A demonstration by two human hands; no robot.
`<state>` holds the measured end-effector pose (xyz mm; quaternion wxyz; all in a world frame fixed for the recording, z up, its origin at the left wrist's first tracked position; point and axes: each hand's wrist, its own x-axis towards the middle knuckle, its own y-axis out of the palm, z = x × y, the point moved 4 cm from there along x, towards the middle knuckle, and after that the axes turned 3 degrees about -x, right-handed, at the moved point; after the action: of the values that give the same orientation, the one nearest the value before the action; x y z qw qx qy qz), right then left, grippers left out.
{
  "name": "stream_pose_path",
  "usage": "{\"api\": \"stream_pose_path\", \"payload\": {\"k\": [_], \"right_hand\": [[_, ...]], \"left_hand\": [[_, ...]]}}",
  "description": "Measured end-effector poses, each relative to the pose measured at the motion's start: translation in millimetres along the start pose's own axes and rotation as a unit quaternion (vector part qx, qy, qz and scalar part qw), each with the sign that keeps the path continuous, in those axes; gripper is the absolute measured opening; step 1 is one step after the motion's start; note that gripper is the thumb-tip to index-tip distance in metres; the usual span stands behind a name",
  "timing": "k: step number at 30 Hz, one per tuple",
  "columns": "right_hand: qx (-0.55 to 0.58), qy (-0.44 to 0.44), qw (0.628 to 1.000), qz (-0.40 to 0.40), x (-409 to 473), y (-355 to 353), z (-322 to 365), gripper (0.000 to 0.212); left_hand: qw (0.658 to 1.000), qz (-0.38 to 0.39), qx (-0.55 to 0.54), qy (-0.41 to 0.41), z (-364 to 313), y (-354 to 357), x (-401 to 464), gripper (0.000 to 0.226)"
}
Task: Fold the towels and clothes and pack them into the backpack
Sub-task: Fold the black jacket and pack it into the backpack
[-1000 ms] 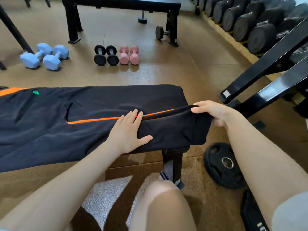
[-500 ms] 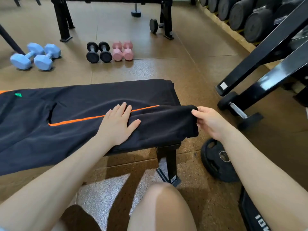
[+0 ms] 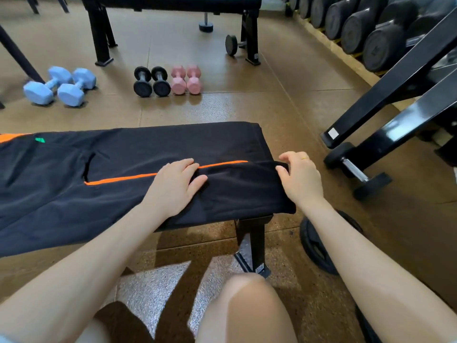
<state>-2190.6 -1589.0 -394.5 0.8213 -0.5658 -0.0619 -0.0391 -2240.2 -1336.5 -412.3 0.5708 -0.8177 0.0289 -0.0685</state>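
A pair of black trousers (image 3: 103,191) with an orange side stripe lies stretched along the black bench (image 3: 252,224), running off the left edge of the view. My left hand (image 3: 176,185) presses flat on the leg, its fingers across the stripe. My right hand (image 3: 300,178) sits at the cuff end near the bench's right end, fingers curled over the cuff, thumb on the fabric. The cuff lies on the bench top. No backpack or towel is in view.
Blue dumbbells (image 3: 59,86), black dumbbells (image 3: 151,81) and pink dumbbells (image 3: 186,79) stand on the floor beyond the bench. A second bench (image 3: 173,11) is farther back. A black rack frame (image 3: 385,100) and a weight plate (image 3: 319,243) are on the right.
My right hand has brought the trouser cuff, which hung off the bench end, left onto the bench top. My left hand stays pressed on the leg. The view has shifted slightly.
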Motion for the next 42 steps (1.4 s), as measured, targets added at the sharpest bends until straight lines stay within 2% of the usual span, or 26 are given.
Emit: {"api": "stream_pose_path", "payload": {"k": [2,5,8,10,11,13,15,17,18,20,22,24,27,29,32,36,40,42], "right_hand": [[0.015,-0.122,0.992,0.014,3.8,6.8,37.7,0.024],[-0.018,-0.197,0.976,0.091,10.7,30.0,73.8,0.028],[-0.055,-0.180,0.976,0.112,19.7,41.0,83.7,0.027],[-0.065,-0.175,0.975,0.123,24.4,40.8,86.3,0.020],[-0.063,-0.172,0.975,0.128,26.4,39.1,87.5,0.017],[-0.062,-0.151,0.980,0.115,29.8,32.3,88.4,0.014],[-0.111,-0.130,0.982,0.082,28.9,29.2,88.4,0.016],[-0.149,-0.145,0.977,0.040,20.3,31.4,96.6,0.025],[-0.135,-0.175,0.975,0.015,13.2,34.0,106.7,0.030],[-0.081,-0.261,0.962,0.002,-7.3,39.6,140.4,0.040],[-0.041,-0.354,0.933,0.045,-32.9,52.7,186.1,0.049],[-0.025,-0.433,0.897,0.081,-60.2,73.0,230.2,0.055],[-0.078,-0.479,0.860,0.154,-87.3,108.0,265.9,0.068],[-0.145,-0.457,0.855,0.197,-90.0,120.5,260.9,0.072],[-0.182,-0.369,0.889,0.203,-80.5,114.4,232.3,0.086],[-0.225,-0.244,0.926,0.180,-78.3,103.2,220.7,0.074],[-0.149,-0.252,0.955,0.057,-86.3,98.6,285.6,0.070],[-0.124,-0.253,0.957,0.075,-88.4,103.9,316.2,0.060]], "left_hand": [[0.999,-0.039,0.033,0.006,14.4,-13.5,-2.7,0.063],[0.993,0.012,0.112,-0.045,40.1,-29.9,-8.0,0.033],[0.979,0.095,0.153,-0.100,62.7,-38.9,-9.7,0.031],[0.975,0.110,0.163,-0.105,71.3,-43.6,-7.2,0.027],[0.978,0.099,0.148,-0.105,73.5,-46.9,-5.5,0.024],[0.989,0.032,0.112,-0.096,74.2,-56.9,-2.2,0.022],[0.991,-0.039,0.110,-0.069,75.8,-63.8,-2.9,0.028],[0.994,-0.042,0.093,-0.048,83.6,-59.0,-11.5,0.051],[0.995,-0.042,0.081,-0.039,88.6,-56.1,-18.9,0.060],[0.993,-0.073,0.076,-0.044,103.3,-56.3,-36.8,0.063],[0.988,-0.099,0.088,-0.079,124.2,-61.7,-56.2,0.056],[0.984,-0.083,0.104,-0.117,144.2,-66.3,-76.3,0.055],[0.973,-0.046,0.106,-0.197,176.0,-66.4,-110.2,0.075],[0.964,-0.032,0.108,-0.242,193.8,-66.5,-130.9,0.090],[0.950,-0.008,0.108,-0.293,221.4,-70.2,-150.5,0.079],[0.954,0.012,0.073,-0.291,250.6,-85.5,-163.3,0.068],[0.954,-0.019,-0.027,-0.296,270.2,-103.2,-175.9,0.056],[0.951,-0.051,-0.058,-0.300,278.4,-114.3,-176.9,0.050]]}}
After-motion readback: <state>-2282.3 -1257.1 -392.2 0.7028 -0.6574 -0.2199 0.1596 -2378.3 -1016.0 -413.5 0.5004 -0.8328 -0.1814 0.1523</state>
